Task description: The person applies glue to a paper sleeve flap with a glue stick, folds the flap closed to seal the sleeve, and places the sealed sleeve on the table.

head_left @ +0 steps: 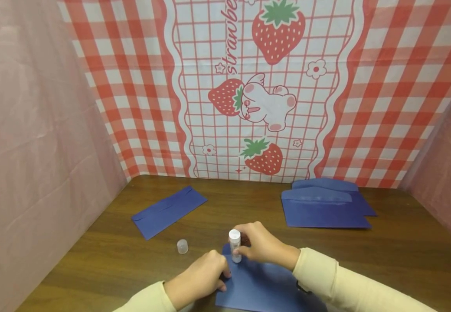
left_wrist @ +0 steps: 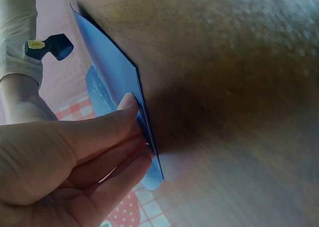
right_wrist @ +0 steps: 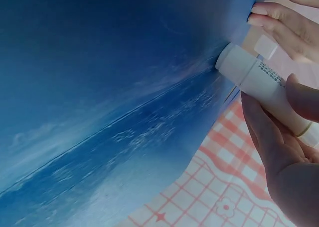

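Your right hand (head_left: 262, 243) grips a white glue stick (head_left: 235, 247), thumb on one side and fingers on the other, nearly upright. Its lower end touches a blue envelope (head_left: 264, 286) that lies in front of you on a brown wooden table (head_left: 108, 268). The envelope's flap (right_wrist: 124, 157) is folded out toward the far side; the right wrist view shows the tube's end near the crease, with shiny streaks running along the flap.

Your left hand (head_left: 200, 275) is at the envelope's left edge, fingers bent, thumb and fingertips touching the paper. You have contact there, but I cannot tell whether they pinch the edge or only press on it.

A small translucent cap (head_left: 182, 246) sits on the table, just beyond your left hand. Farther back on the left, a closed blue envelope (head_left: 168, 212) lies at a slant. Back right, two blue envelopes (head_left: 325, 212) overlap, their flaps raised.

Behind the table hangs a red-and-white checked cloth (head_left: 135, 86) printed with strawberries and a white cartoon animal. Pale pink fabric (head_left: 26, 108) covers both sides. Your sleeves (head_left: 327, 273) are cream.
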`<state>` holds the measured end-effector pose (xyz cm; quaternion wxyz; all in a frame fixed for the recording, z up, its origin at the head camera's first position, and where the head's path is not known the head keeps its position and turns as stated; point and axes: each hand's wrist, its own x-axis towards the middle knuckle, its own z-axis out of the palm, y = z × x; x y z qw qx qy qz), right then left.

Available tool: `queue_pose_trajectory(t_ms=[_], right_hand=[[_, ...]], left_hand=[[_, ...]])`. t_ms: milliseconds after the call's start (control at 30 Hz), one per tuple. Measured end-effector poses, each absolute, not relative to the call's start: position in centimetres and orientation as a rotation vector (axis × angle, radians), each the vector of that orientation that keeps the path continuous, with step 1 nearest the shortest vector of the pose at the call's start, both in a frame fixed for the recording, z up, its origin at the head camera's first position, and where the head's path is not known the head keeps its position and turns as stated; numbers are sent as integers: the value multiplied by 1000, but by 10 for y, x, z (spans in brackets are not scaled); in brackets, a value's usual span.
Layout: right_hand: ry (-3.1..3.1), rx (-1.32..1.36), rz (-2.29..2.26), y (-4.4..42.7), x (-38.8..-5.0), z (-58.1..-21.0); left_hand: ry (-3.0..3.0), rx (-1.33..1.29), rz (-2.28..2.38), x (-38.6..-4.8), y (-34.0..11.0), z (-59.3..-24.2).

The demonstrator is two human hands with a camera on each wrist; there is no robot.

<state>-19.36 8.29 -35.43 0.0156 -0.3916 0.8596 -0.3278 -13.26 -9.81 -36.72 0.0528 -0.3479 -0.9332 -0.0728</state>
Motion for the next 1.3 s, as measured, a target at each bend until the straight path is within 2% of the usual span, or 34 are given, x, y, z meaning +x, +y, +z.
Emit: queue_pose_trajectory(t_ms=[867, 1300], right_hand=[[2654, -1142, -1050, 131, -190, -350], [2724, -1110, -967, 173, -185, -347]], left_hand=[[-2820, -1069, -224, -133, -101, -369], [-2817, -1069, -235, -133, -101, -371]])
